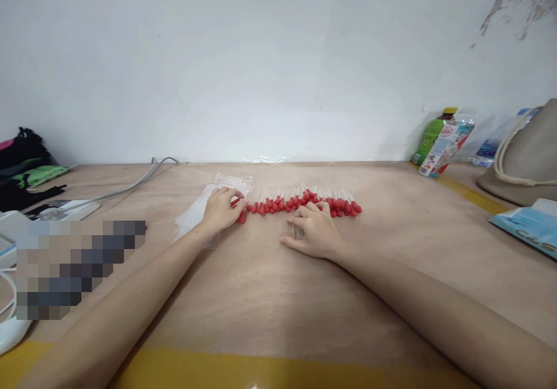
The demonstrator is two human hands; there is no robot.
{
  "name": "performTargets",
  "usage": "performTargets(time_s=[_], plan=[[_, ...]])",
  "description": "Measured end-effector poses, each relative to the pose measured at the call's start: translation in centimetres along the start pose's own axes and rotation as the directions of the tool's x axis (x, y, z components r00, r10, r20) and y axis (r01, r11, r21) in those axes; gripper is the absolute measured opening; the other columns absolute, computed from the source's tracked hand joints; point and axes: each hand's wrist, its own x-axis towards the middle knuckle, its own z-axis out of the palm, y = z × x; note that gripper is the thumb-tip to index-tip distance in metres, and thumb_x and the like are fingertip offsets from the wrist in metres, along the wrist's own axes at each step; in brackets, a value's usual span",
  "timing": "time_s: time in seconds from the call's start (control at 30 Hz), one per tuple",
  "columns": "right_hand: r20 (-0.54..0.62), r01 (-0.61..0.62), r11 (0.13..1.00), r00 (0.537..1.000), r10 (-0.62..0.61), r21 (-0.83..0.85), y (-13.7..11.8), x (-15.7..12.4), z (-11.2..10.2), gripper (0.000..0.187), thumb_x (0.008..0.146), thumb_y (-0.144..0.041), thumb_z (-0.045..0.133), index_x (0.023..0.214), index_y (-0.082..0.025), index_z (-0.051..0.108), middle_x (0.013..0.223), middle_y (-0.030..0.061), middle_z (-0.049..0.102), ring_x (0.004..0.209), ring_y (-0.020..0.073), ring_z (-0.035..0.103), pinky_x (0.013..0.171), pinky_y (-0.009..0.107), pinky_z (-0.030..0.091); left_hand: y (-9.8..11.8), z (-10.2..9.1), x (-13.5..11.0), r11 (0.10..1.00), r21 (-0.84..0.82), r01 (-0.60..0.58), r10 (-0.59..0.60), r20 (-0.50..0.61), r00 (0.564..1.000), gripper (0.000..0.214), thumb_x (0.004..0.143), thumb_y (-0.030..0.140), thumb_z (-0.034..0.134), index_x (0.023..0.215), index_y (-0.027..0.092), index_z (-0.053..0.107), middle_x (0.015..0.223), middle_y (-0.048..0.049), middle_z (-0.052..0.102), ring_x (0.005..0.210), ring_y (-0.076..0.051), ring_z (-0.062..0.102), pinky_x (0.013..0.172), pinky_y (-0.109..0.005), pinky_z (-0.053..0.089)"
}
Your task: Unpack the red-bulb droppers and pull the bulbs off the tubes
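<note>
A row of several clear droppers with red rubber bulbs (300,202) lies across the middle of the wooden table (270,296). My left hand (221,210) rests on a stack of clear plastic bags (195,212) at the row's left end, fingers curled around one red-bulbed dropper (241,215). My right hand (314,230) lies just in front of the row's middle. Its fingers are pinched on a few clear dropper tubes (297,226).
A grey cable (130,187) and white devices lie at the left, with dark and green cloth (26,168) behind. At the right stand bottles and packets (441,142), a beige hat (526,162) and a blue packet (528,224). A white wall is behind.
</note>
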Motion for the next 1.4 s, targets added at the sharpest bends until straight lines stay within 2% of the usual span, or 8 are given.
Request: performTargets(time_s=[0.27,0.53,0.83,0.97,1.1,1.2,1.3,1.4], plan=[[-0.028,-0.022,1.0,0.999,0.022,0.009,0.1,-0.1,0.1,0.048,0.069,-0.065,0.053,0.089,-0.023,0.067,0.083,0.0046,0.058,0.084,0.0193,0.047,0.079,0.039,0.024,1.6,0.7,-0.2,0.996,0.027,-0.082,0.08,0.092,0.993,0.029,0.075,0.048,0.052,0.082,0.021,0.061,0.105,-0.0075,0.055,0.105,-0.029,0.043,0.087,-0.045,0.037],[-0.115,-0.15,0.988,0.981,0.154,0.037,1.7,-0.7,-1.2,0.026,0.076,-0.047,0.057,0.081,-0.024,0.069,0.079,0.0024,0.059,0.081,0.0173,0.051,0.079,0.038,0.024,0.9,0.8,0.3,0.992,0.024,-0.12,0.116,0.132,0.984,0.025,0.077,0.043,0.051,0.079,0.021,0.062,0.111,-0.0082,0.054,0.111,-0.03,0.042,0.089,-0.048,0.035],[-0.199,-0.208,0.973,0.954,0.224,0.095,3.3,-2.7,-1.0,0.02,0.077,-0.04,0.057,0.079,-0.023,0.067,0.077,0.0021,0.06,0.078,0.017,0.051,0.079,0.038,0.025,1.8,0.5,-0.1,0.993,0.061,-0.1,0.1,0.012,0.995,0.025,0.08,0.036,0.046,0.067,0.018,0.059,0.098,-0.009,0.061,0.102,-0.028,0.048,0.085,-0.046,0.036],[-0.213,-0.174,0.98,0.958,0.192,0.099,3.2,-2.7,-0.9,0.019,0.077,-0.039,0.056,0.079,-0.023,0.067,0.077,0.0025,0.06,0.077,0.0172,0.052,0.079,0.038,0.025,1.9,0.3,-0.2,0.995,0.077,-0.059,0.06,-0.015,0.998,0.023,0.078,0.032,0.048,0.064,0.018,0.058,0.096,-0.0091,0.062,0.101,-0.029,0.049,0.084,-0.045,0.036],[-0.227,-0.158,0.985,0.959,0.171,0.073,3.2,-2.7,-1.0,0.019,0.078,-0.038,0.055,0.08,-0.023,0.067,0.076,0.0027,0.06,0.077,0.0173,0.053,0.079,0.037,0.025,1.5,0.2,-0.3,0.992,0.071,-0.103,0.103,0.007,0.995,0.016,0.076,0.026,0.049,0.083,0.02,0.061,0.099,-0.0082,0.061,0.1,-0.029,0.049,0.083,-0.044,0.037],[-0.228,-0.151,0.987,0.961,0.159,0.056,3.3,-2.8,-0.8,0.02,0.078,-0.038,0.055,0.081,-0.023,0.067,0.077,0.0025,0.06,0.077,0.017,0.052,0.078,0.037,0.025,1.3,0.3,-0.3,0.972,0.061,-0.228,0.222,0.093,0.971,0.031,0.076,0.019,0.044,0.102,0.025,0.059,0.109,-0.0054,0.059,0.102,-0.027,0.05,0.084,-0.041,0.038],[-0.236,-0.148,0.987,0.958,0.16,0.07,3.3,-2.8,-0.7,0.019,0.078,-0.038,0.055,0.081,-0.023,0.067,0.077,0.0025,0.06,0.077,0.0172,0.052,0.079,0.037,0.025,1.4,0.3,-0.2,0.956,0.051,-0.29,0.279,0.155,0.948,0.035,0.074,0.016,0.042,0.102,0.026,0.061,0.112,-0.0042,0.058,0.104,-0.025,0.05,0.088,-0.039,0.037],[-0.233,-0.144,0.986,0.959,0.16,0.086,3.2,-2.7,-0.8,0.018,0.078,-0.037,0.055,0.081,-0.023,0.067,0.077,0.0025,0.06,0.077,0.017,0.052,0.079,0.037,0.025,1.6,0.3,0.0,0.953,-0.007,-0.304,0.3,0.19,0.935,0.031,0.075,0.022,0.045,0.101,0.024,0.061,0.105,-0.0047,0.061,0.096,-0.023,0.055,0.084,-0.036,0.041]])
